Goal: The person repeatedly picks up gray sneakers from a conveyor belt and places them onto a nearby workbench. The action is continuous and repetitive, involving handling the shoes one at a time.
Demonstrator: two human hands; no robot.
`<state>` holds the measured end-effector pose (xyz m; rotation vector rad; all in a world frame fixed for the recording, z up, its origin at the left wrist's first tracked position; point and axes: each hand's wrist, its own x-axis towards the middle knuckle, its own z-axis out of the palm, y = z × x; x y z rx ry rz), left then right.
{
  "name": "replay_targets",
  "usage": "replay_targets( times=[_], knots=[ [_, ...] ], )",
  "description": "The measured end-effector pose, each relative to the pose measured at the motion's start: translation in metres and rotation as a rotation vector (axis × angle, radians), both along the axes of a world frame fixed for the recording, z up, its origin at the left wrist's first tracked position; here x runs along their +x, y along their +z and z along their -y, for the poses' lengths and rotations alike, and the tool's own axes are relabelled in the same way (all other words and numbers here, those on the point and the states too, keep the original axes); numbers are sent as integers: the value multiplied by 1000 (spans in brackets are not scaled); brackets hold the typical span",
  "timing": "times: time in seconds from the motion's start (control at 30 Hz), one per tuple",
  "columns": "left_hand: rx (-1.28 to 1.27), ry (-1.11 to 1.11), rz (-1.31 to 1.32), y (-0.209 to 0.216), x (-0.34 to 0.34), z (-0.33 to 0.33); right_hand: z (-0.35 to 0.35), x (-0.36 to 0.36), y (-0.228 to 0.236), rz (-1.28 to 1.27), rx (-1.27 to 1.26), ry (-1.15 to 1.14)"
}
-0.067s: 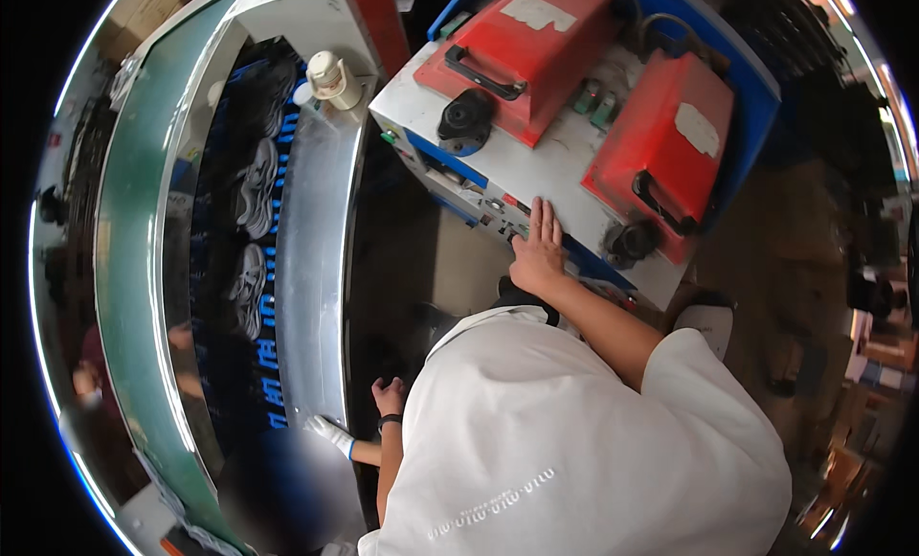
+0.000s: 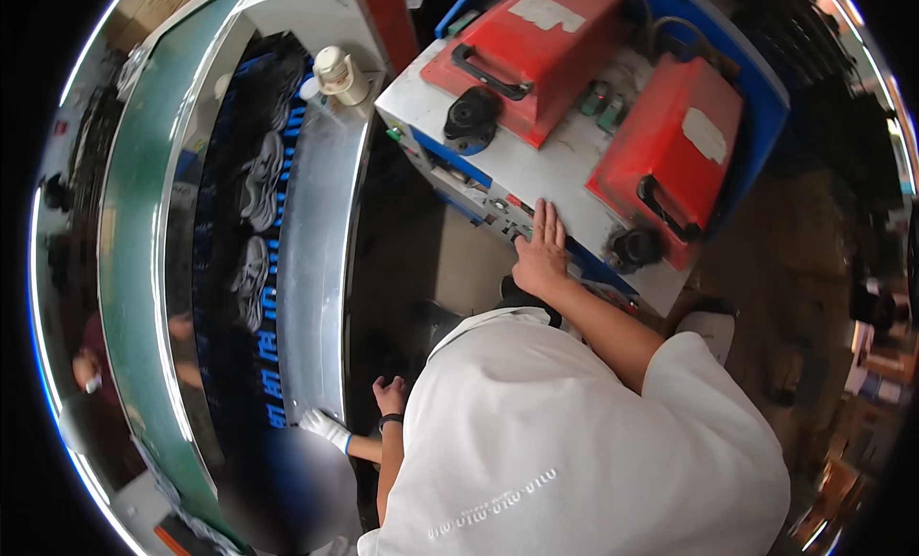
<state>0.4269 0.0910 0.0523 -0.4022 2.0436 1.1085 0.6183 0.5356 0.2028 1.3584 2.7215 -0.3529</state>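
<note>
My right hand (image 2: 542, 254) rests at the front edge of a white and blue machine (image 2: 560, 178), its fingers stretched out flat beside small controls (image 2: 517, 206) on the front panel. No object shows in it. My left hand (image 2: 390, 396), with a dark band at the wrist, hangs low by my side with its fingers loosely bent and apart, holding nothing visible. On top of the machine sit two red hoods (image 2: 536, 48) with black handles (image 2: 490, 72). Black round fittings (image 2: 471, 120) stand before them.
At left a conveyor with blue slats (image 2: 269, 350) carries grey sneakers (image 2: 260, 182), beside a metal ledge (image 2: 321, 230). A beige cylindrical thing (image 2: 337, 75) stands at its far end. Another person's white-gloved hand (image 2: 325, 430) touches the ledge's near end. A green strip (image 2: 144, 230) runs farther left.
The sneakers have shifted slightly away along the conveyor. The view has moved a little; both my hands keep their places.
</note>
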Motion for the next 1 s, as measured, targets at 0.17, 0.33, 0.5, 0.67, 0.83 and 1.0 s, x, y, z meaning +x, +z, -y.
replay_targets(
  times=[0.17,0.33,0.5,0.67,0.83,1.0],
  knots=[
    [13,181,-10,4,67,20,-20,31,-27,-144,124,172],
    [-176,124,-58,4,114,55,-20,38,-21,-235,56,244],
    [-162,124,-99,14,97,26,-15,34,-17,-210,72,219],
    [-57,109,-88,3,60,-10,-14,31,-7,-115,63,243],
    [44,-7,-158,-25,15,-23,-9,27,-14,-23,131,212],
    [-69,-276,-237,-56,-23,-6,-7,17,-14,3,112,168]
  ],
)
